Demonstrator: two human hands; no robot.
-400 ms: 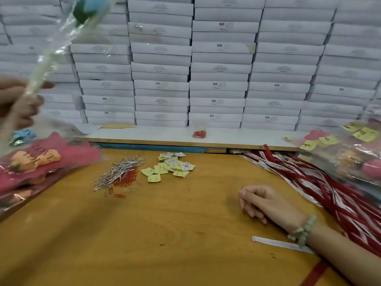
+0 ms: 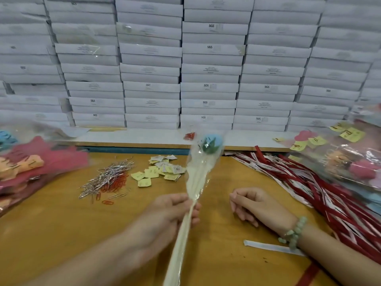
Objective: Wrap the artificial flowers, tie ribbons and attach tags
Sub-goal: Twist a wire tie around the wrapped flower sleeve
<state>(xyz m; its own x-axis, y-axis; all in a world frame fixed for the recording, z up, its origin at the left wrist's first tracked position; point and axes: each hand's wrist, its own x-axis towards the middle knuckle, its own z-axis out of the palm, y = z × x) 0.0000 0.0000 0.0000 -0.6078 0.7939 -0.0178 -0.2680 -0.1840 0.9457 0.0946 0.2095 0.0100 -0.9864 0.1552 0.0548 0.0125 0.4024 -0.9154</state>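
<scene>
The left grip (image 2: 165, 213) pinches wrapped flower (image 2: 197, 172) mid-stem, bloom (image 2: 210, 143) above; right grip (image 2: 254, 205) curled, empty.

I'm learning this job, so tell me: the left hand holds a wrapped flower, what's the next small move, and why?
Probably the right hand should reach to the ribbons beside it and pick one. The flower sits in clear wrap, gripped at the stem by the left hand, with no ribbon visible on it, and the right hand rests empty on the table.
</scene>
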